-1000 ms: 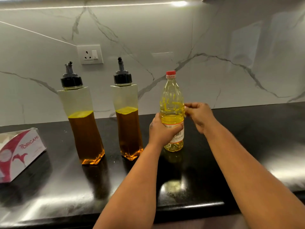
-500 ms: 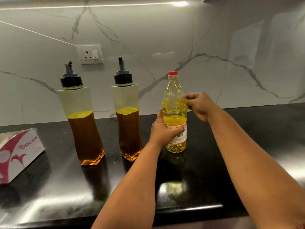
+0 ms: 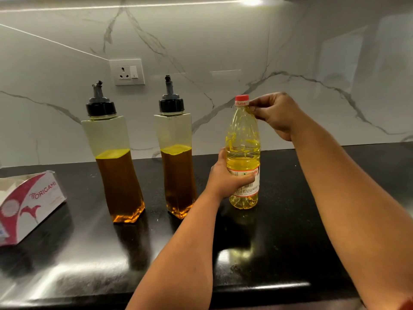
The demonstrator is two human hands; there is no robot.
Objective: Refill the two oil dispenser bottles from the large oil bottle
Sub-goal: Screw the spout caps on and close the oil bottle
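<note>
The large oil bottle [image 3: 243, 135] stands upright on the black countertop [image 3: 297, 224], clear plastic with yellow oil in its lower half and a red cap [image 3: 241, 98] on. My left hand [image 3: 225, 177] grips its labelled body from the left. My right hand [image 3: 276, 114] is up at the neck, its curled fingertips pinching just under the cap. To the left stand two tall dispenser bottles, the left one [image 3: 116, 171] and the right one [image 3: 177, 171]. Both hold dark amber oil to about half height and have black spout lids on.
A red and white tissue box [image 3: 29, 204] lies at the counter's left edge. A wall socket [image 3: 127, 72] sits on the marble backsplash behind the dispensers. The counter's front edge runs close below my arms.
My right hand has risen from the bottle's middle to its neck just under the red cap. The left hand keeps its grip, and the bottle has shifted slightly right.
</note>
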